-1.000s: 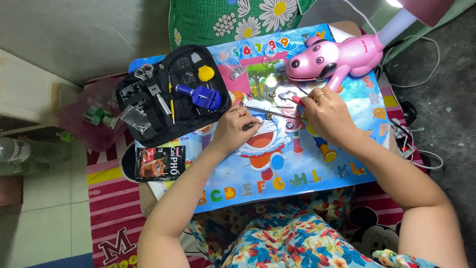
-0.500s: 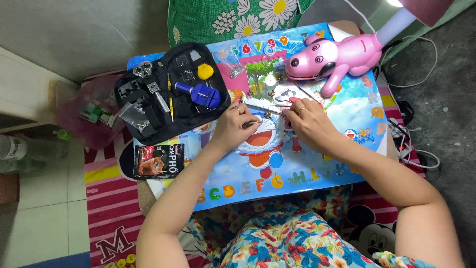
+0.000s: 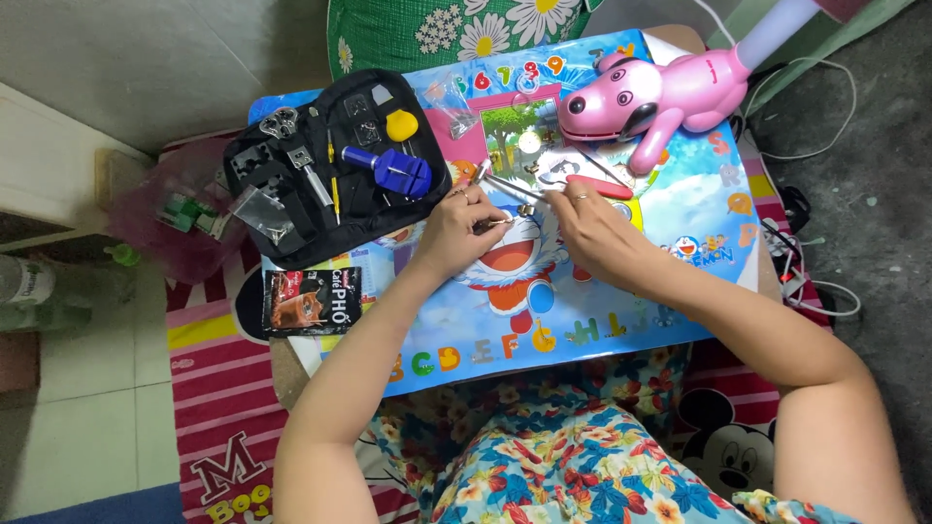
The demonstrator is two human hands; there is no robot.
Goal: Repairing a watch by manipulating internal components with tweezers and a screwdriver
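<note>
We've got both hands mid-table on the blue cartoon mat [image 3: 680, 243]. Left hand [image 3: 464, 225] pinches a small metal part [image 3: 497, 222], fingers nearly closed. Right hand [image 3: 592, 225] grips a thin tool [image 3: 515, 184] the same way. The part looks tiny, light, slippery; best held by its edges.

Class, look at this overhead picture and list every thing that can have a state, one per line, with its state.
Black zip tool case: lying open, tools inside.
Blue-handled tool: resting in the case.
Pink dog-shaped lamp: lying on its side.
Small dark sachet: lying flat, looks sealed.
Left hand: pinching a small metal part.
Right hand: holding a thin metal tool.
</note>
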